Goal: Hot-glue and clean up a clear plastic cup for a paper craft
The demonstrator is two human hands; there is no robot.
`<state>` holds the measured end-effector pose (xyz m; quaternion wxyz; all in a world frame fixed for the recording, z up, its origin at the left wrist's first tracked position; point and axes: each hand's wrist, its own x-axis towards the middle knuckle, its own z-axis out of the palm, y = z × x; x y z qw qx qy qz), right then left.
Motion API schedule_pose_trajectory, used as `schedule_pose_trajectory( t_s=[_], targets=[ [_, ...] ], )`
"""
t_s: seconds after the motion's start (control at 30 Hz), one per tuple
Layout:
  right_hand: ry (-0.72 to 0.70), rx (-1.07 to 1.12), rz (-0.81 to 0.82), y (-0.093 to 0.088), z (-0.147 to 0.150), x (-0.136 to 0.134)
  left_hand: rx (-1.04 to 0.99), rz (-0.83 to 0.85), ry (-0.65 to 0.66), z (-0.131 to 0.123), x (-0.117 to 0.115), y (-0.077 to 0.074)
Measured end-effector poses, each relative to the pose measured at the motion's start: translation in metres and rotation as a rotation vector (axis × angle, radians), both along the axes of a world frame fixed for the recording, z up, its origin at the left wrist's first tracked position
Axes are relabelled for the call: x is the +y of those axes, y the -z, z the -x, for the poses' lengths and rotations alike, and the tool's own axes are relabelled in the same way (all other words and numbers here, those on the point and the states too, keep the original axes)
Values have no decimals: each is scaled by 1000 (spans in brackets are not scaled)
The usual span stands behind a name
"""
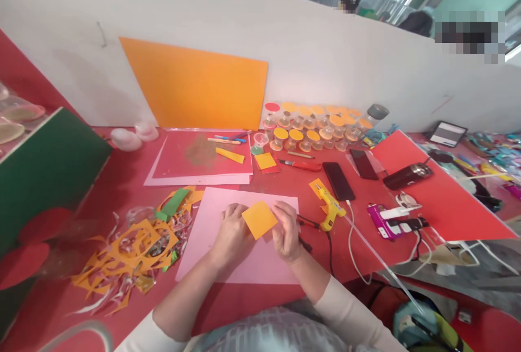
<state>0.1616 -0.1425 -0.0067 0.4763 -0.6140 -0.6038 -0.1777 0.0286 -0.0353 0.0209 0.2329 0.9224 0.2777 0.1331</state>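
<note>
An orange square of paper [259,220], one corner towards me, is held up over a pink sheet [240,265]. My left hand [231,232] has its fingers curled at the square's left corner, the thumb mostly hidden. My right hand [287,232] pinches the opposite corner between thumb and fingers. Beyond the hands, another orange square [266,161] lies on a red piece. Right of my right hand rests a yellow glue gun [329,205] on an orange scrap.
Paper offcuts [138,249] heap at the left. Clear cups with orange discs [313,136] line the wall, near a red-handled cutter [301,165]. Phones [338,180], a purple power strip [385,222] and cables lie rightward. An orange board [203,88] leans on the wall.
</note>
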Motion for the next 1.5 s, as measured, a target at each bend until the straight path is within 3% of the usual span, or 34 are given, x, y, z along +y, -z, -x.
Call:
schedule_pose_trajectory(
  t_s=[0.2, 0.4, 0.6, 0.73, 0.8, 0.9, 0.97, 1.07, 1.13, 1.27, 1.5],
  targets=[
    [-57, -198, 54, -8, 5, 3, -33, -2, 11, -1, 5, 5],
    [-92, -326, 299, -17, 2, 2, -76, -22, 50, 0, 10, 16],
    [-90, -274, 279, -16, 5, 4, -108, -119, 70, 3, 12, 25],
    [-136, -197, 261, -37, -2, -1, -122, -187, 94, 4, 15, 30],
    [-76, -122, 198, -56, -28, -4, -122, -222, 116, 5, 18, 33],
    [447, 158, 23, -86, -105, -1, -124, -296, 137, 8, 22, 39],
    [666, 255, -11, -99, -171, 6, -117, -321, 146, 9, 24, 42],
    [944, 395, 59, -105, -263, 15, -105, -327, 182, 11, 25, 43],
    [1067, 477, 173, -99, -304, 15, -81, -327, 110, 10, 23, 42],
    [1193, 578, 492, -78, -345, 7, -13, -308, 15, 8, 16, 37],
    [1232, 556, 947, -48, -377, -4, 4, -263, 32, 14, 18, 41]
  ],
)
